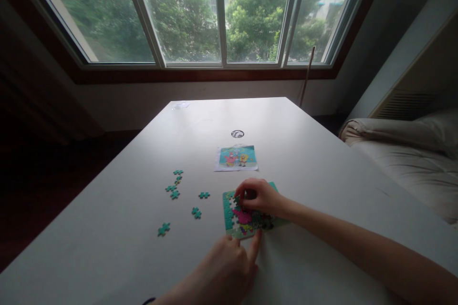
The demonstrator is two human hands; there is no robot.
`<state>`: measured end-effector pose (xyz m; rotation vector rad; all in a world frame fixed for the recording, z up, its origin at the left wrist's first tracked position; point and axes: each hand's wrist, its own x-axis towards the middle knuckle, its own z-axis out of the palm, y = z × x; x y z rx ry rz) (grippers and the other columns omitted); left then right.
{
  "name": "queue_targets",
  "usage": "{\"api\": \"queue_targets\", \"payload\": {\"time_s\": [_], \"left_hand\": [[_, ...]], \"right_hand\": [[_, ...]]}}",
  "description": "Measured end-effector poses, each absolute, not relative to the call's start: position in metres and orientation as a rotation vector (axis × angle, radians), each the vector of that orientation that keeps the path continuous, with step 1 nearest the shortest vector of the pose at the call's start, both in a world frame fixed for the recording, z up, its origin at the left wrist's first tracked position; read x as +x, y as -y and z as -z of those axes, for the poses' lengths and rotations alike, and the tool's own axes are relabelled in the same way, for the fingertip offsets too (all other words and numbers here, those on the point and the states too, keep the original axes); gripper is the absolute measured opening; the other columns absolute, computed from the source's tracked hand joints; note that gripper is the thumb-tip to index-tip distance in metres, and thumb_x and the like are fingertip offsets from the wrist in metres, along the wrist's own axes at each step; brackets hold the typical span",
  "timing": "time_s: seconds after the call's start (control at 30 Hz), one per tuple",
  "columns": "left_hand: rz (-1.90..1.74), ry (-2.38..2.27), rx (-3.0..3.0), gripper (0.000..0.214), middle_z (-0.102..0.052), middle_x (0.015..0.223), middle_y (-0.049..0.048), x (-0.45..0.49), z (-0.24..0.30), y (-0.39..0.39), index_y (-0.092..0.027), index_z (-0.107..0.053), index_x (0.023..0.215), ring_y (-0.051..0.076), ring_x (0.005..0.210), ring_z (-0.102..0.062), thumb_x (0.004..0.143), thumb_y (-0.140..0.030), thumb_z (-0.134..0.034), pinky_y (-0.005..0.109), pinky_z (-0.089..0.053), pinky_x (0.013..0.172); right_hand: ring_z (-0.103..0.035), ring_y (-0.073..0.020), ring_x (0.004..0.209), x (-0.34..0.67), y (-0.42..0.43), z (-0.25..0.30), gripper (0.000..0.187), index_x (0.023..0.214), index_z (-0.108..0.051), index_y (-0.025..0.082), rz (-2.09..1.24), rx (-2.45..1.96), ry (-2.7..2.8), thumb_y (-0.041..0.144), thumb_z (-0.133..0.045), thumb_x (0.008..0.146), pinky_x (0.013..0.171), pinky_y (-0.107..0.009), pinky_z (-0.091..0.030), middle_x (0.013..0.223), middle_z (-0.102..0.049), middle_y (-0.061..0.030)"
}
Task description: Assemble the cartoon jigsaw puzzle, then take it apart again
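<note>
A partly filled jigsaw puzzle [228,219] in a teal-edged tray lies on the white table, with a pink figure in its middle and white gaps on its left side. Over its upper part, my right hand [260,195] pinches a small teal puzzle piece, mostly hidden by the fingertips. My left hand [229,259] rests at the near edge of the puzzle, a finger stretched out against the border. Its other fingers are partly hidden. Several loose teal pieces lie to the left, among them one puzzle piece [163,229] nearest me and another puzzle piece [196,212].
Beyond the puzzle lies a reference picture card [236,158] with cartoon figures. A round black-and-white mark or sticker [237,134] is farther back on the table [118,209]. Clear plastic [180,105] sits at the far left corner. A padded cover [400,147] is on the right.
</note>
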<state>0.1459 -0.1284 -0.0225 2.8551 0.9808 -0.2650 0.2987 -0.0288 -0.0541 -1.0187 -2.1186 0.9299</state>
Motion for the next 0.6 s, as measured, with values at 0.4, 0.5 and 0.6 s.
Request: {"api": "queue_targets", "payload": {"time_s": [0.4,0.5,0.6], "left_hand": [[0.397,-1.009,2.825,0.051,-0.065,0.083,0.0153,0.1495,0.0163,0.1275,-0.006,-0.031,0.134,0.024,0.074,-0.060,0.086,-0.018,-0.042,0.033,-0.049,0.064],[0.396,-0.992,2.835,0.050,-0.066,0.082,0.0149,0.1496,0.0149,0.1274,-0.006,-0.030,0.134,0.024,0.073,-0.061,0.087,-0.018,-0.041,0.033,-0.049,0.063],[0.395,-0.987,2.851,0.051,-0.065,0.081,0.0144,0.1491,0.0156,0.1278,-0.006,-0.029,0.135,0.024,0.072,-0.061,0.087,-0.017,-0.042,0.032,-0.049,0.063]], "right_hand": [[-0.055,-0.0129,0.072,0.3005,0.0218,0.0529,0.015,0.082,-0.071,0.017,-1.105,-0.973,2.018,0.015,-0.058,0.074,0.065,-0.022,-0.042,0.079,-0.062,-0.0034],[-0.053,-0.0115,0.066,0.2997,0.0222,0.0524,0.016,0.085,-0.070,0.016,-1.132,-1.017,1.986,0.015,-0.060,0.073,0.061,-0.021,-0.041,0.075,-0.063,-0.0020],[-0.051,-0.0100,0.060,0.2994,0.0227,0.0508,0.014,0.082,-0.069,0.015,-1.166,-1.055,1.968,0.015,-0.061,0.071,0.057,-0.020,-0.040,0.069,-0.063,-0.0006]]}}
